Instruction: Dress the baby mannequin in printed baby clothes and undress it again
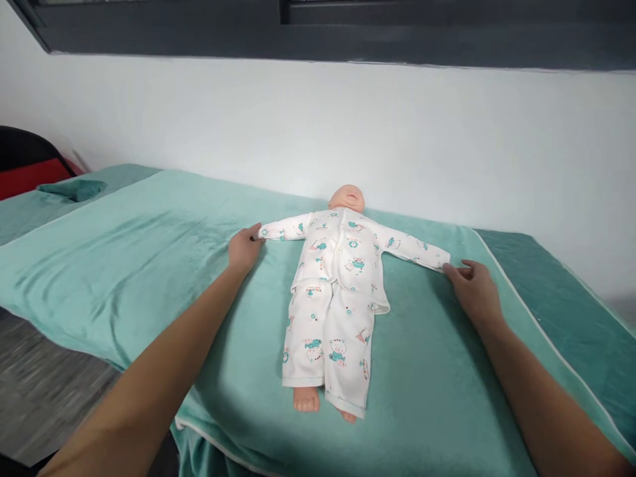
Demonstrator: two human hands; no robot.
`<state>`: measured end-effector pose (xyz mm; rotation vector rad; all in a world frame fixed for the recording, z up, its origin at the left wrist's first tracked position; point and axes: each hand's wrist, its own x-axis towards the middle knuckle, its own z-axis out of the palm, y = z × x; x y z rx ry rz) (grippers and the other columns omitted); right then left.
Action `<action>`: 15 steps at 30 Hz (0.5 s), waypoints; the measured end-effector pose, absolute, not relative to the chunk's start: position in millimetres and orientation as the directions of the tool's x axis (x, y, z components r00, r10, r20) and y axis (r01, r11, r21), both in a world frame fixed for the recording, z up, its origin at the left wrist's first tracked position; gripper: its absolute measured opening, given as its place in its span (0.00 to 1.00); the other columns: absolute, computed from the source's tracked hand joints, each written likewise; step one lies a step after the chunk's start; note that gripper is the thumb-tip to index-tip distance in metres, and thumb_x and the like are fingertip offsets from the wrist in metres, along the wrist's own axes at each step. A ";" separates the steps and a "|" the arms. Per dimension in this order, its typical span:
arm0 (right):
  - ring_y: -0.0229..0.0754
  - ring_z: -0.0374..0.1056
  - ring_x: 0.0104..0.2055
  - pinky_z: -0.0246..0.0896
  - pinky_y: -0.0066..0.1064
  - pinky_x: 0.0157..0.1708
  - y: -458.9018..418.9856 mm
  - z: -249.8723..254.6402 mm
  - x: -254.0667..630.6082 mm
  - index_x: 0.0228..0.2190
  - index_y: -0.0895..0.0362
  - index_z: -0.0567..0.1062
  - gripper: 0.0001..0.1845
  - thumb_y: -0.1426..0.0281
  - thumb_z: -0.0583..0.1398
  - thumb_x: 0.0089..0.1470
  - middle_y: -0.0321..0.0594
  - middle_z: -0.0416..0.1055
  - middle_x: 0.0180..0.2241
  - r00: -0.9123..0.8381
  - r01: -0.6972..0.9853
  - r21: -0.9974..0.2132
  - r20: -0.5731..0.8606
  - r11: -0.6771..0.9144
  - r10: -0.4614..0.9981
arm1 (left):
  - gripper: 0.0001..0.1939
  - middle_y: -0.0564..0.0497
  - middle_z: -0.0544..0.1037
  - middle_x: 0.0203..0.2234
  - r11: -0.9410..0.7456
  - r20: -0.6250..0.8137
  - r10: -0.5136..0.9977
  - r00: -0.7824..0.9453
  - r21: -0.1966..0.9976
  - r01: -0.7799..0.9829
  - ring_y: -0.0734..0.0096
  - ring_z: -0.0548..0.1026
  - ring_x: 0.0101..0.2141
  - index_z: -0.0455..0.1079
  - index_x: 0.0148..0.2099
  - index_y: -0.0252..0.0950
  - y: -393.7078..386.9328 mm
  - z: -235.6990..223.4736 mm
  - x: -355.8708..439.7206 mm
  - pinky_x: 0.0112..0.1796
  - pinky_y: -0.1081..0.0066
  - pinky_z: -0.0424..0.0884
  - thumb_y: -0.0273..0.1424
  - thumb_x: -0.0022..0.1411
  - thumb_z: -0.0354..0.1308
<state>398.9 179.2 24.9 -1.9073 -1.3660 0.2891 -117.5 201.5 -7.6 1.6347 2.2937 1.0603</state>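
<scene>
A baby doll (346, 197) lies on its back, its head toward the wall and its bare feet toward me. It wears a white pajama top (342, 248) with teal and red animal prints, closed down the front, and matching pajama pants (328, 344). Both sleeves stretch out to the sides. My left hand (246, 248) pinches the cuff of the sleeve on the left. At the other side my right hand (472, 288) has thumb and finger at the end of the right sleeve, its other fingers loosely curled. The doll's hands are hidden inside the sleeves.
A light green plush blanket (149, 265) with white edging covers the bed, over a darker green cover (561, 291). Behind stands a white wall (318, 126) below a dark window frame (348, 36). A red and black object (32, 177) is at far left, above grey flooring (44, 377).
</scene>
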 end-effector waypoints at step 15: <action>0.50 0.67 0.31 0.61 0.43 0.37 193.2 29.6 390.7 0.50 0.55 0.73 0.23 0.61 0.58 0.53 0.40 0.70 0.27 0.355 0.748 -0.656 0.271 -0.098 0.895 | 0.23 0.43 0.77 0.45 0.280 0.413 0.750 -0.516 0.509 0.814 0.58 0.76 0.46 0.75 0.59 0.37 225.2 -8.3 -149.5 0.47 0.65 0.69 0.33 0.68 0.46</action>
